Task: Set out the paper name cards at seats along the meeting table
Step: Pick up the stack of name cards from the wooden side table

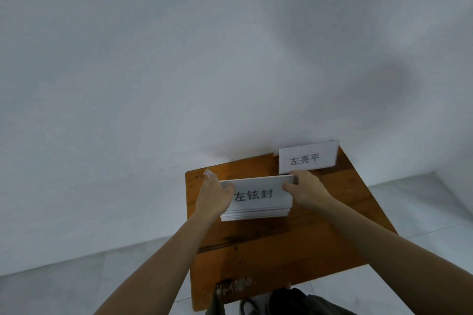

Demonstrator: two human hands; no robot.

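A stack of white paper name cards (258, 208) lies on a small brown wooden table (268, 250). The top card (257, 193), printed with black characters, is held at both ends. My left hand (213, 195) grips its left end, and my right hand (305, 186) pinches its right end between thumb and fingers. The card's far edge is lifted a little off the stack. A second name card (307, 157) stands folded at the table's far right corner, just beyond my right hand.
A plain pale wall (204, 59) rises directly behind the table. Light floor tiles (76, 276) show left and right of the table. My dark trousers and shoes (281, 302) are at the table's near edge.
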